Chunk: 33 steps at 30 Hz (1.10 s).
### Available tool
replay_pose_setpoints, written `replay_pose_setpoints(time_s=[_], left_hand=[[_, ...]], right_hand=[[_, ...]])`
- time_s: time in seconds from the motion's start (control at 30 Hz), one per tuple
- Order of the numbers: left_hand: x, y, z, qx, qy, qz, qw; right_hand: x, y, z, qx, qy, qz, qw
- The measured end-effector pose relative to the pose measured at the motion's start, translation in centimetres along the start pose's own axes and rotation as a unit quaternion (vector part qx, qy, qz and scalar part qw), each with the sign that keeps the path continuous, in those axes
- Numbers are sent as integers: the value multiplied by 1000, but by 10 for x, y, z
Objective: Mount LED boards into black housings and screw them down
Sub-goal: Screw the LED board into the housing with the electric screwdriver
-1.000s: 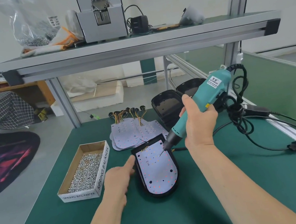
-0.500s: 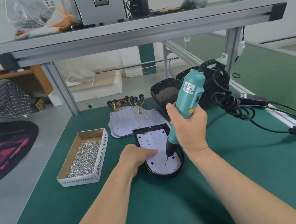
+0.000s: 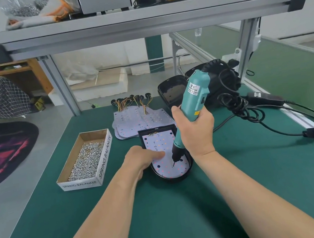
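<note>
I am pressing my left hand, fingers outstretched, onto the pale, colour-dotted LED board, which is lying inside the glossy black rounded housing on the matte green counter. My right hand is clenching the teal plastic screwdriver, and its bit is touching the board. Farther back, shiny screws are filling a cardboard box, and flat spare boards are lying stacked.

The right hand tips the screwdriver from a slant to nearly upright. Its bit now sits near the 6 o'clock end of the board. The left hand moves from beside the housing onto the board's 9 o'clock side.
</note>
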<state>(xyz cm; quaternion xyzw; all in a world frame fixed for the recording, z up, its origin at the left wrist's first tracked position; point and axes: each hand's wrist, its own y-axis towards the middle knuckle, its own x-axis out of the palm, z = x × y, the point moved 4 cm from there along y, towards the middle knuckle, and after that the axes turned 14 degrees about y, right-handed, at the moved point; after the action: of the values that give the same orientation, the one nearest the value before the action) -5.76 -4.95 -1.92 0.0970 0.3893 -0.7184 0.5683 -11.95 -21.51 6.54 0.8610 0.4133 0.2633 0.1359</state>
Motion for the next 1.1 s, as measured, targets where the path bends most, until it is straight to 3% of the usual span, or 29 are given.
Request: replay_pose_setpoints(time_s=[0.63,0.83,0.97,1.03,1.1], left_hand=[[0,0,-1,6,0,-9,1000],[-5,2,-4,31,40,1,999],[-26,-14,-6,10,144,96,985],[-42,-17,-6,3,53,122,991],[-49,-23,-3,5,-159,47,986]], right_hand=[[10,-6,-1,36,6,-22,999],[-8,17,-17,78,121,84,986],[-17,23,-16,106,144,118,977],[-19,24,-15,119,156,136,971],[-17,25,-16,130,181,153,963]])
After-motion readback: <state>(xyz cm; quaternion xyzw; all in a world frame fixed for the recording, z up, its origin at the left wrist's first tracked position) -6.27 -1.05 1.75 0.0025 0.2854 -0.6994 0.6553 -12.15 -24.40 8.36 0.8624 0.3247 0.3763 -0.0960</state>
